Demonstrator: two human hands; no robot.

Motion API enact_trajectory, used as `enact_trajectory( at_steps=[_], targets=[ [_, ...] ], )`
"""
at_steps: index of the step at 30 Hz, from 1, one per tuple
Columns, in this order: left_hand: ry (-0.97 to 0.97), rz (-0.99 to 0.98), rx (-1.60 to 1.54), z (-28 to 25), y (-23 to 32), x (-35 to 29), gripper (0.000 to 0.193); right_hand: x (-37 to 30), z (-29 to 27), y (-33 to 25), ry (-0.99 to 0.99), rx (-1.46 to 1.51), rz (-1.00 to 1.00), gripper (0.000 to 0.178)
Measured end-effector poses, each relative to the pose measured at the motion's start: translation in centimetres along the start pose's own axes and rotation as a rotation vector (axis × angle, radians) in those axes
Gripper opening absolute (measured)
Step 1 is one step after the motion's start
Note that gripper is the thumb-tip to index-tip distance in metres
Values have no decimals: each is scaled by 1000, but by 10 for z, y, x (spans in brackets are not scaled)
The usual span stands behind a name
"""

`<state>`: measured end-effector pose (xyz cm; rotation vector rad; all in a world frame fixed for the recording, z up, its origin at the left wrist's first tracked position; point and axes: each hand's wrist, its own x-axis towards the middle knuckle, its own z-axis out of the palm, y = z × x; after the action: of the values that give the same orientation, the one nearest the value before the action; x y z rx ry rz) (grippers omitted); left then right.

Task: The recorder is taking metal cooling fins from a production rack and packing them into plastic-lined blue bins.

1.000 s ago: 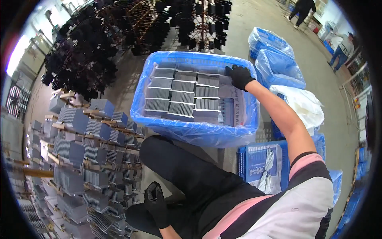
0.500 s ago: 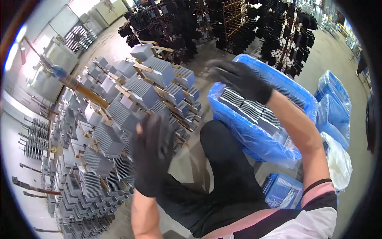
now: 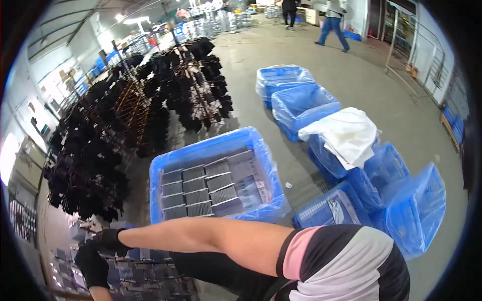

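Both hands wear black gloves and are close together at the lower left, over a rack of grey finned metal heat sinks (image 3: 130, 273). My left hand (image 3: 92, 266) is beside the heat sinks, its forearm coming up from the lower edge. My right hand (image 3: 111, 242) reaches across from the right, just above the left one. A pale grey block (image 3: 79, 231) is close to the fingertips; whether either hand touches it I cannot tell. The fingers of both hands are dark and partly hidden. A blue bin (image 3: 261, 145) lined with clear plastic holds rows of heat sinks beyond my right forearm.
Racks hung with black parts (image 3: 191, 85) stand at the left. Several plastic-lined blue bins (image 3: 306, 108) line the right, one with a white sheet (image 3: 346, 133) over it. A blue crate (image 3: 331, 208) is near my right shoulder. Two people (image 3: 334, 25) are far off.
The view has swung to the right, putting the lined bin in the middle and the heat sink rack at the lower left. My right hand has moved from above the bin to the rack, beside my left.
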<state>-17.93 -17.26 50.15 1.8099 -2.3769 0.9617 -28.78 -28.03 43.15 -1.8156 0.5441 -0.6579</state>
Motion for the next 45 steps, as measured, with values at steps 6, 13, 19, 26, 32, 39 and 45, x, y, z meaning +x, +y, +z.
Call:
enact_trajectory(
  at_steps=[6,13,19,26,32,39,45],
  targets=[
    [150,181,-105,24,36,64,24,-48,-74,6,172,62,154,34],
    [187,60,-81,28,45,68,12,-43,-68,19,154,228,216,40],
    [257,45,-81,35,51,67,5,-40,-61,22,129,388,291,46],
    [65,6,-126,30,58,81,14,-30,-58,45,184,344,253,51],
    [-43,-252,1,48,46,57,26,-24,-27,60,130,851,336,56],
    [-69,-73,-143,-9,77,73,50,5,-69,92,437,290,137,53],
    [239,-94,-310,-35,82,9,58,-100,-80,4,151,476,391,55]
  ],
)
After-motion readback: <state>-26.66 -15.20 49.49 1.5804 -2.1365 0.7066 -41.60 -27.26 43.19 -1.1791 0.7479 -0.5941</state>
